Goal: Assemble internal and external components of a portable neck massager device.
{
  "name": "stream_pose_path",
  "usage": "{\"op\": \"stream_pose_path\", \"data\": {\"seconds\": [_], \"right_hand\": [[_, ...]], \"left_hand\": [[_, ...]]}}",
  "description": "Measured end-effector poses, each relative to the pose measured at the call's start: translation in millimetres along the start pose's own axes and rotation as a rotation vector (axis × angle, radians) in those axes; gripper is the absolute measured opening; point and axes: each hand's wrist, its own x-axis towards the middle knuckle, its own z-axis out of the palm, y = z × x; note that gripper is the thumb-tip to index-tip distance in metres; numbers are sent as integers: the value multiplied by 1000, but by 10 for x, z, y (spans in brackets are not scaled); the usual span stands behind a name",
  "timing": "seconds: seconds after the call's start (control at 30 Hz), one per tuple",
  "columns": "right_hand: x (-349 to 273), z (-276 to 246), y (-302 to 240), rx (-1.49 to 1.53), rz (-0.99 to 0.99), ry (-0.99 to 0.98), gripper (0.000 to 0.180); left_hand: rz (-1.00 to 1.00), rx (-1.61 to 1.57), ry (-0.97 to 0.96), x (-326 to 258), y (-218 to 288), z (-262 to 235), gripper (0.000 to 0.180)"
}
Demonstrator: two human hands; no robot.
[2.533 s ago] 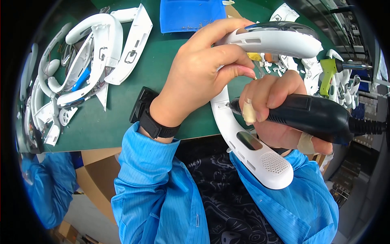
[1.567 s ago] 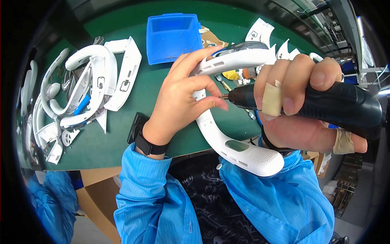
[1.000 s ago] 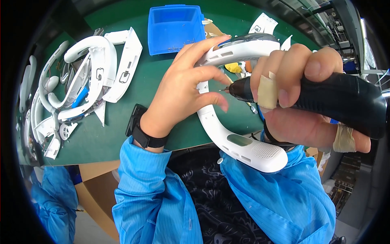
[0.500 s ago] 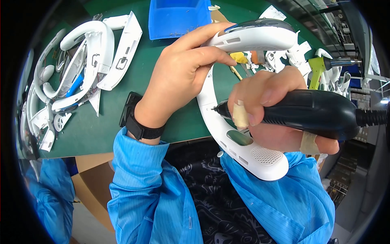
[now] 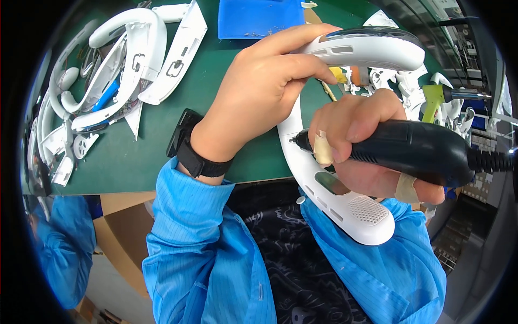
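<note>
Above green bench mat, white curved housings, blue tray, cluttered workshop.

Bright, sharp, fisheye-bent dark rim

A green mat covers the bench. On its far left lies a heap of white curved shells. A blue tray sits at its far edge, and a green-handled tool lies off to its right.
</note>
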Motion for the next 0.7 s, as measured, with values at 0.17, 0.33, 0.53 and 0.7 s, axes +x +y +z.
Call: {"op": "stream_pose_path", "data": {"seconds": [0.17,0.33,0.53,0.7], "right_hand": [[19,-24,221,-31,-256,-149,112],[1,104,1,-58,83,-58,93],[-20,138,37,-88,70,-40,94],[-31,110,51,-68,45,-25,93]], "left_hand": [[-7,23,28,-7,-3,5,40],[-14,-69,35,-5,-18,3,34],[15,-25,49,-16,-32,11,32],[-12,-45,38,-5,19,-6,33]]}}
